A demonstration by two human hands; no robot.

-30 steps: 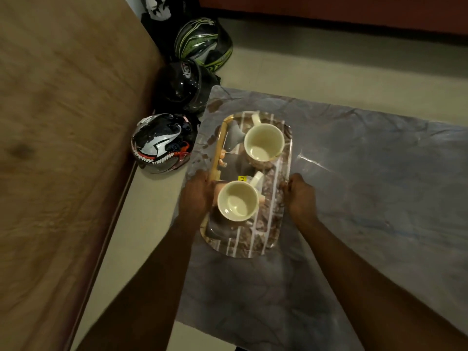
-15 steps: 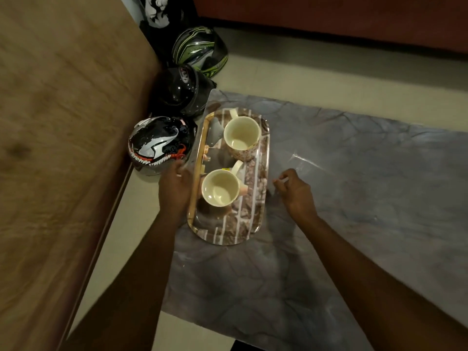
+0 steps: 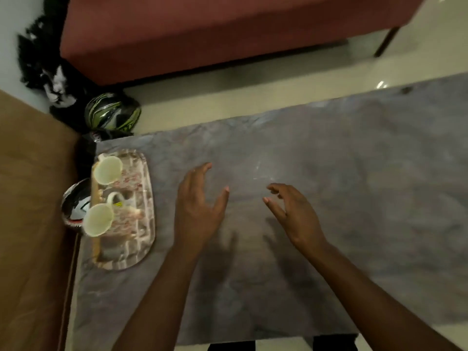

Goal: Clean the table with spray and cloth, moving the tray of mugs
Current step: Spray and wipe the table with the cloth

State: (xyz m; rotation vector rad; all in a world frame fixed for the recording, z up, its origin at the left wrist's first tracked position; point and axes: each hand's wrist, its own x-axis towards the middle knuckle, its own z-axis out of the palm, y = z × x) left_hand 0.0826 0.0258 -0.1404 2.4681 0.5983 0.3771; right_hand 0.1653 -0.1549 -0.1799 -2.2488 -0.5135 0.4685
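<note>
A patterned oval tray (image 3: 141, 224) lies at the left end of the grey marble-look table (image 3: 329, 198). Two cream mugs stand on it, one at the far end (image 3: 108, 170) and one nearer me (image 3: 98, 223). My left hand (image 3: 198, 209) hovers over the table to the right of the tray, fingers spread and holding nothing. My right hand (image 3: 293, 214) hovers beside it, fingers loosely bent, also holding nothing. No spray bottle or cloth is in view.
A brown surface (image 3: 33, 224) borders the table on the left. Helmets sit on the floor by the table's left end: a green-black one (image 3: 112, 114) and a white-black one (image 3: 76, 206) partly under the tray's edge. A red sofa (image 3: 202, 29) stands beyond the table.
Both hands have let go of the tray and moved right over the bare table. The tray now rests at the table's left end. The camera has swung to the right.
</note>
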